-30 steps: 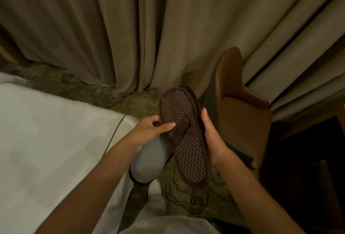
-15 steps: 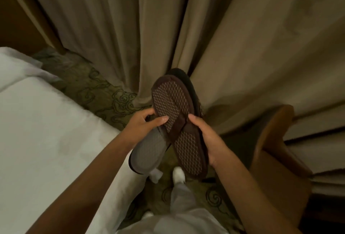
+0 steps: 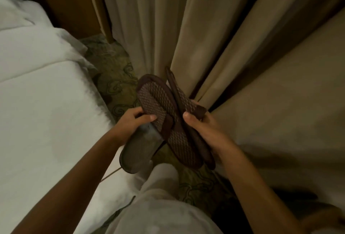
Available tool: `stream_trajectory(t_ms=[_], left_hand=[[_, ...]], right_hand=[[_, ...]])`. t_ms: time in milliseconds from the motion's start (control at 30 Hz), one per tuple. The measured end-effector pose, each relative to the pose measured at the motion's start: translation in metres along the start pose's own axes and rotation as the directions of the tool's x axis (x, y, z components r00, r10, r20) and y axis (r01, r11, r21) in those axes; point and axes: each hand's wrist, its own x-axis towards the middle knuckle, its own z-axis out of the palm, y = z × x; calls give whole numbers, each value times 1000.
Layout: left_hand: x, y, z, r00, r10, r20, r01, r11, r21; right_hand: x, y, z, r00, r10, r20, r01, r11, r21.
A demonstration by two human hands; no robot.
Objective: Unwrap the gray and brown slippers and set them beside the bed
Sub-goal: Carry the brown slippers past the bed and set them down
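I hold a pair of gray and brown slippers in front of me, above the carpet. The nearer slipper (image 3: 158, 103) shows its brown dotted sole, and its gray upper (image 3: 139, 149) hangs down at the lower left. My left hand (image 3: 132, 121) grips that slipper at the middle, thumb on the sole. The second slipper (image 3: 183, 101) is tilted away behind it, seen edge-on. My right hand (image 3: 203, 131) holds this one. A brown band (image 3: 167, 126) crosses the nearer sole between my hands.
The white bed (image 3: 46, 121) fills the left side. Beige curtains (image 3: 224, 37) hang straight ahead and to the right. A strip of patterned green carpet (image 3: 115, 82) runs between bed and curtains. My leg in light trousers (image 3: 158, 187) is below the slippers.
The two slippers have come apart at the top, the rear one swinging right in my right hand. The view has turned left, and the brown chair has dropped out of sight.
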Motion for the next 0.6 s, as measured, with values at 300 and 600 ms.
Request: stream_trajectory(t_ms=[300, 600], left_hand=[[67, -11, -62, 980, -10, -200, -11, 994, -107], [133, -5, -170, 929, -25, -369, -27, 990, -135]], right_hand=[[152, -13, 4, 979, 46, 200, -73, 989, 131], [304, -13, 66, 923, 311, 225, -351, 922, 166]])
